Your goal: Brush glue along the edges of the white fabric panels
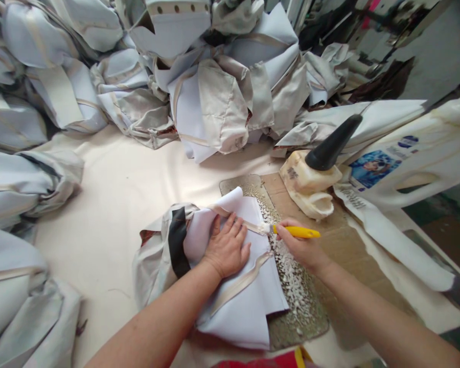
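Note:
My left hand (pixel 227 246) lies flat, fingers spread, pressing on a pale blue fabric piece (pixel 245 306) with beige trim that rests partly on a glue-crusted metal plate (pixel 302 306). My right hand (pixel 301 245) grips a yellow-handled brush (pixel 296 231). The brush tip touches the beige strip along the fabric's edge, just right of my left fingers. A black band shows on the folded part of the fabric to the left of my left hand.
A dirty glue bottle (pixel 310 186) with a black conical nozzle lies on cardboard behind the brush. A large white jug (pixel 414 158) lies at the right. Heaps of similar pale fabric pieces (pixel 214 92) fill the back and left side of the cream table (pixel 111 204).

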The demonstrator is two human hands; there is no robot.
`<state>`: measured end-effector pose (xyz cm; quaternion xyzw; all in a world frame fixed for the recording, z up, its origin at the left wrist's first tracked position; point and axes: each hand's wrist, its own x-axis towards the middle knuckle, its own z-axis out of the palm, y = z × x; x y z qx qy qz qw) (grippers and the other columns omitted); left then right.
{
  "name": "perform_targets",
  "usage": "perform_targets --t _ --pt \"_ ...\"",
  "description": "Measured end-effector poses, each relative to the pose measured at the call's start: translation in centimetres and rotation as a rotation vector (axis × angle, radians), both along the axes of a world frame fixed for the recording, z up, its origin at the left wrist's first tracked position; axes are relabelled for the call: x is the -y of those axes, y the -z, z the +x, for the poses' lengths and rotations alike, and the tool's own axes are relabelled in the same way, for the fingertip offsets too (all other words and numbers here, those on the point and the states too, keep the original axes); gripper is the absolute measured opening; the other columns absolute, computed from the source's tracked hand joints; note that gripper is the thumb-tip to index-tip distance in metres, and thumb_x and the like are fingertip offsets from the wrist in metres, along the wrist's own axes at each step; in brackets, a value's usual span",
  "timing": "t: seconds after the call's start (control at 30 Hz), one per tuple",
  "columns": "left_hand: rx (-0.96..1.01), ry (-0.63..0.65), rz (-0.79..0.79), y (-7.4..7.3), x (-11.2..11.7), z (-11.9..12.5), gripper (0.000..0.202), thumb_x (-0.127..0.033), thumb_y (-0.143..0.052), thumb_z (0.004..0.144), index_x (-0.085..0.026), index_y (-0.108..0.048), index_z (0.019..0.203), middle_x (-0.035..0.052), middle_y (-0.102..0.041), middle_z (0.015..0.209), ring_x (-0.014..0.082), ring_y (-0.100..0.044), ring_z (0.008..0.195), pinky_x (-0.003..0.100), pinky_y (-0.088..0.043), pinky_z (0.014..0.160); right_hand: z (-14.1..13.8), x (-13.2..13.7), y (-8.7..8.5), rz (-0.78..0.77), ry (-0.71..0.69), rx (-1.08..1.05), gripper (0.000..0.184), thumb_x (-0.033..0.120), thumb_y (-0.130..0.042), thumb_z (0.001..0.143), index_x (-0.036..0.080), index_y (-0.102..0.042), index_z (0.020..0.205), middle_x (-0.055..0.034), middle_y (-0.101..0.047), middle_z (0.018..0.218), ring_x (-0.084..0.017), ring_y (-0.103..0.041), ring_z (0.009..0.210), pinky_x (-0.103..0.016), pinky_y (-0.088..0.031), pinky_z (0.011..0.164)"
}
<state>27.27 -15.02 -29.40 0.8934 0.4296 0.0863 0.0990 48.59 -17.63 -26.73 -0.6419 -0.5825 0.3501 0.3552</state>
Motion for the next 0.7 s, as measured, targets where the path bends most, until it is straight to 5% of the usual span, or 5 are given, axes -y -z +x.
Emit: perform_targets --t 0.27,0.7 --pt "-0.010 0.003 0.017 0.0 0.0 0.2 0.043 -0.042 -0.038 0.087 -0.021 -0.054 0.120 0.0055 -0.048 0.133 0.0235 -0.027 0.132 0.051 0.004 0.109 -0.2 2.6 -0.5 -0.142 -0.013 -0.009 0.024 0.034 -0.045 0.081 0.020 -0.048 0.061 0.0033 -0.048 0.055 -0.015 -0.048 0.053 -0.026 -0.037 0.055" --pt "0.012 0.014 0.023 0.1 0.1 0.2 0.043 -0.041 -0.038 0.087 -0.019 -0.055 0.120 0.0070 -0.048 0.133 0.0247 -0.027 0.132 0.051 0.004 0.109 0.2 4.4 -1.4 -0.089 -0.080 0.116 0.028 0.036 -0.044 0.086 0.020 -0.051 0.063 0.0008 -0.052 0.060 -0.017 -0.051 0.059 -0.028 -0.037 0.059"
